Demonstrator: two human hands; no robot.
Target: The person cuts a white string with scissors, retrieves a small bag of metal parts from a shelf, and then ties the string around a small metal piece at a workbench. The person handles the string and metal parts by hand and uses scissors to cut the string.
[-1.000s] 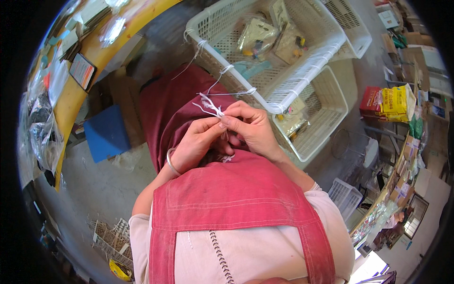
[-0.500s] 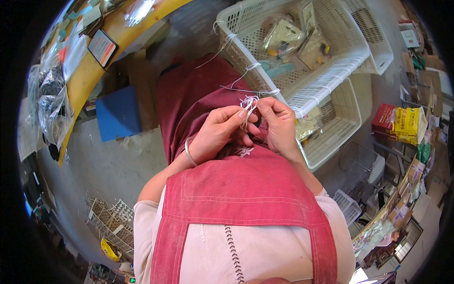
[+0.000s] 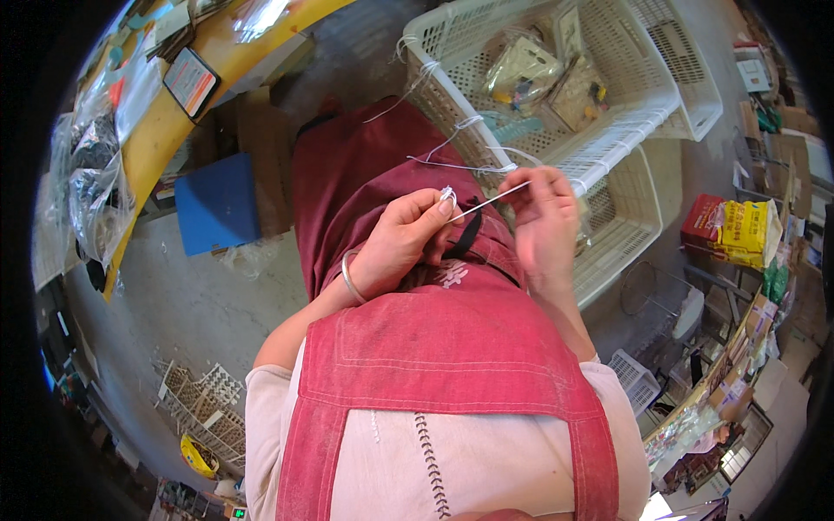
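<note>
Over my lap, my left hand (image 3: 406, 233) pinches a small looped bundle of white cord (image 3: 448, 197) between thumb and fingertips. A straight length of the cord runs from it up to my right hand (image 3: 546, 221), whose fingertips are closed on it. The right hand is slightly blurred. A loose end of cord arcs beyond its fingers. Just past my hands, pale strings (image 3: 460, 165) are tied along the rim of a white plastic crate (image 3: 456, 94) and trail over the dark red apron (image 3: 365, 165).
Inside the crate lie clear bags with flat beige pieces (image 3: 524, 71). A second white crate (image 3: 647, 204) sits below it. On the left, a yellow-edged table (image 3: 149, 143) carries a phone (image 3: 190, 82) and plastic bags. A blue panel (image 3: 217, 204) stands beneath. A red-yellow sack (image 3: 731, 229) is at right.
My right hand has moved away to the right, drawing one strand of cord taut out of the bundle. The left hand stays in place, and the bundle in it looks smaller.
</note>
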